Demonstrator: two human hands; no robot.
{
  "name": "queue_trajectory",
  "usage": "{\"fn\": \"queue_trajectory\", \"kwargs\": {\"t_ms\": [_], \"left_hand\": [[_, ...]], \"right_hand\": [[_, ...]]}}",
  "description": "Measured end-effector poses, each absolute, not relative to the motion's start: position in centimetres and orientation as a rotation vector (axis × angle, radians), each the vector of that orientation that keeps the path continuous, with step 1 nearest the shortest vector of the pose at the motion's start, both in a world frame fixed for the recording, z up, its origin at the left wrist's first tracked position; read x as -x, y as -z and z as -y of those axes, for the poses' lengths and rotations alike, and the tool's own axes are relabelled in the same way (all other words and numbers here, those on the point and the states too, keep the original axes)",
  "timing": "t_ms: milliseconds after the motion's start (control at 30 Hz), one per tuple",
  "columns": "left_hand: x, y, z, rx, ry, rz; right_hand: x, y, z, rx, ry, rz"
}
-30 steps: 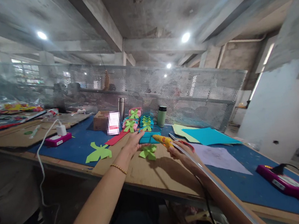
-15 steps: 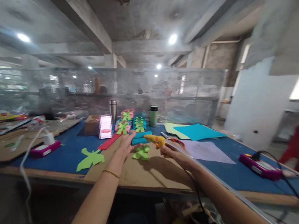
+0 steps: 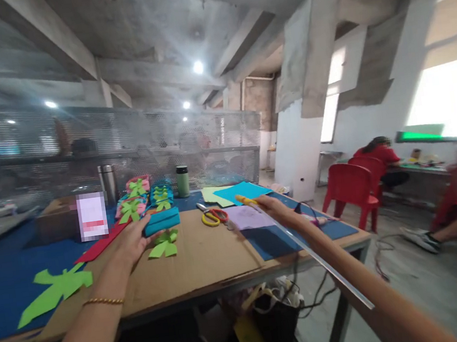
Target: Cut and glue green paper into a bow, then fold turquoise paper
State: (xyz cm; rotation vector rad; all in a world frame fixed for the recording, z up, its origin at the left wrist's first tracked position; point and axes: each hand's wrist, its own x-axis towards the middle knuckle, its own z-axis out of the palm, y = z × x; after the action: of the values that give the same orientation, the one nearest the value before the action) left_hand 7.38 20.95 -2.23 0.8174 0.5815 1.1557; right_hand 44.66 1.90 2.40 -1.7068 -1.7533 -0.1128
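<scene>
My left hand [image 3: 135,238] is closed on a folded blue felt piece [image 3: 163,221], held just above the cardboard [image 3: 206,258]. Below it lies a light green felt bow shape [image 3: 165,246]. Farther right, my right hand [image 3: 278,209] grips a yellow glue gun [image 3: 246,199], its nozzle pointing left over the blue and purple sheets. A long clear glue stick [image 3: 320,260] trails from its back along my forearm. Between the hands rest scissors [image 3: 214,216] with red and yellow handles. A green felt cutout [image 3: 61,286] and a red strip [image 3: 105,240] lie to the left.
Several finished bow pieces [image 3: 132,209] stand behind my left hand, near a steel flask [image 3: 108,185], a green bottle [image 3: 183,181] and a cardboard box [image 3: 56,220]. A blue sheet [image 3: 235,192] and purple sheet [image 3: 249,217] lie right. Red chairs [image 3: 348,187] and a seated person are beyond.
My right hand has carried the glue gun rightward, away from the blue felt piece, uncovering the scissors. My left hand still holds the felt. The camera view has turned right.
</scene>
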Motion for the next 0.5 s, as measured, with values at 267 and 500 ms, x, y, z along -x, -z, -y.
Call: {"fn": "queue_trajectory", "kwargs": {"t_ms": [267,500], "left_hand": [[-7.6,2.0,-21.3,-0.899,-1.21,-0.598],[-7.8,2.0,-22.0,-0.867,-1.267,-0.583]], "right_hand": [[-50.0,1.2,-3.5,2.012,0.268,1.861],[-47.9,-1.1,-3.4,2.079,0.384,1.831]]}}
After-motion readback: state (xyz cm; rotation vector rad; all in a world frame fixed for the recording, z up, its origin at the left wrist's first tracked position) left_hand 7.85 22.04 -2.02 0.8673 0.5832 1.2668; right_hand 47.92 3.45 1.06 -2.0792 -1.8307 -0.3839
